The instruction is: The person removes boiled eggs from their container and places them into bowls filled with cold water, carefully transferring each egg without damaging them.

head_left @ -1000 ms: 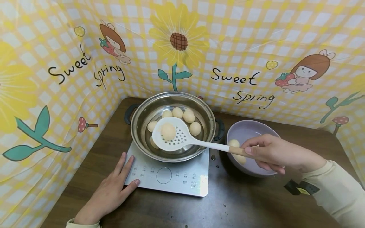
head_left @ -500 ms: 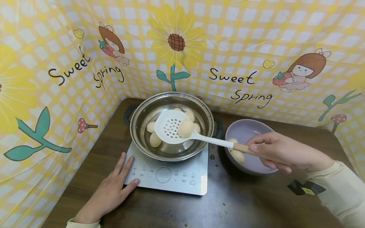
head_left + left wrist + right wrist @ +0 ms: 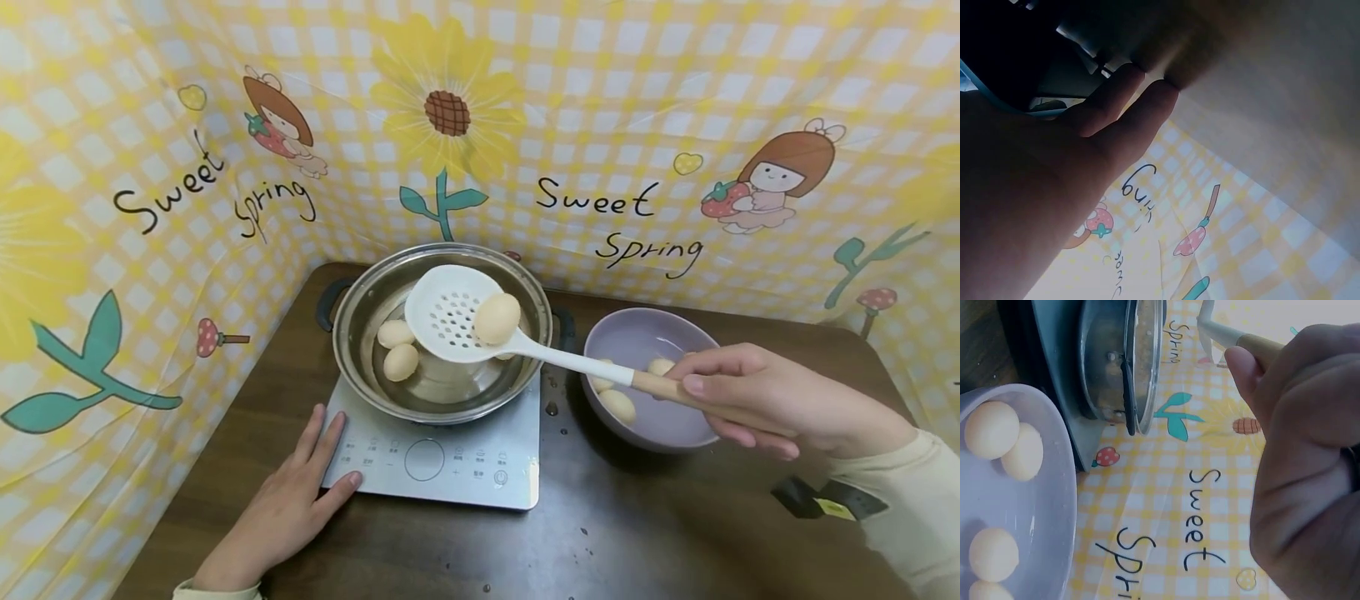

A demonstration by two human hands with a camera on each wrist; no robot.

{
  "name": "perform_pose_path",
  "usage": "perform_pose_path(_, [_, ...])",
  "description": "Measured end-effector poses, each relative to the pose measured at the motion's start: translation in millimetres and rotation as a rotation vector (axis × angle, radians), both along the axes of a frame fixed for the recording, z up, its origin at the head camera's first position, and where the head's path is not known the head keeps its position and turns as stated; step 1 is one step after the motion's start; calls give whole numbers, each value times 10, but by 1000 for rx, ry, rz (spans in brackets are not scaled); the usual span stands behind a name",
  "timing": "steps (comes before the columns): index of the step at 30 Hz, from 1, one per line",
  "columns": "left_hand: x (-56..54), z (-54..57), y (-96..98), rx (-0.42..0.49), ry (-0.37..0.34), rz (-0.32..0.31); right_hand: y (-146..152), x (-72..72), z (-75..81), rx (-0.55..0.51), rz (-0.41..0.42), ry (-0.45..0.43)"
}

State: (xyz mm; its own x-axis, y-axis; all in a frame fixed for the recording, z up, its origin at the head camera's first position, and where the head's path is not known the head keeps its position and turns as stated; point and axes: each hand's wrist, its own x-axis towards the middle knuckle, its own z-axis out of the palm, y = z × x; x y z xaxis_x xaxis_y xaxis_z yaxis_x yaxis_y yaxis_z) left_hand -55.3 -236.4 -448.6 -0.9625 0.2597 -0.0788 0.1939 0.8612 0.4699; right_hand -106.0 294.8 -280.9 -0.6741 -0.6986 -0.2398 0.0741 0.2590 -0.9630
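Note:
My right hand (image 3: 795, 404) grips the wooden handle of a white slotted spoon (image 3: 450, 312). One egg (image 3: 497, 318) sits on the spoon, near where its bowl meets the handle. The spoon is over a steel pot (image 3: 442, 406), hiding part of what is inside. Two eggs (image 3: 401, 362) show at the pot's left side, and a sliver of another peeks out under the spoon. My left hand (image 3: 281, 508) rests flat with fingers spread, its fingertips on the left edge of the white induction cooker (image 3: 480, 487) under the pot.
Right of the pot stands a purple bowl (image 3: 652, 329) with several eggs (image 3: 618, 407), partly behind the right hand and handle. A black pot handle (image 3: 564, 327) juts toward it. Water drops (image 3: 552, 408) dot the brown table. Printed yellow-check cloth (image 3: 585, 125) covers the walls behind.
The slotted spoon has moved up and right over the pot with my right hand. Its egg has rolled from the left part of the spoon toward the handle. My left hand stays put.

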Motion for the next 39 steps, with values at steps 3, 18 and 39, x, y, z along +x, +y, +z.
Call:
perform_pose_path(3, [3,-8,-2,5,2,-1,84,46,15,0,-10,-7])
perform_pose_path(18, [-7,-6,-5,-6,-2,-6,811,457,-111,-40,-99,-42])
perform_pose_path(39, [-3,4,22,-19,-11,-5,1547,973,-664,411,-345,156])
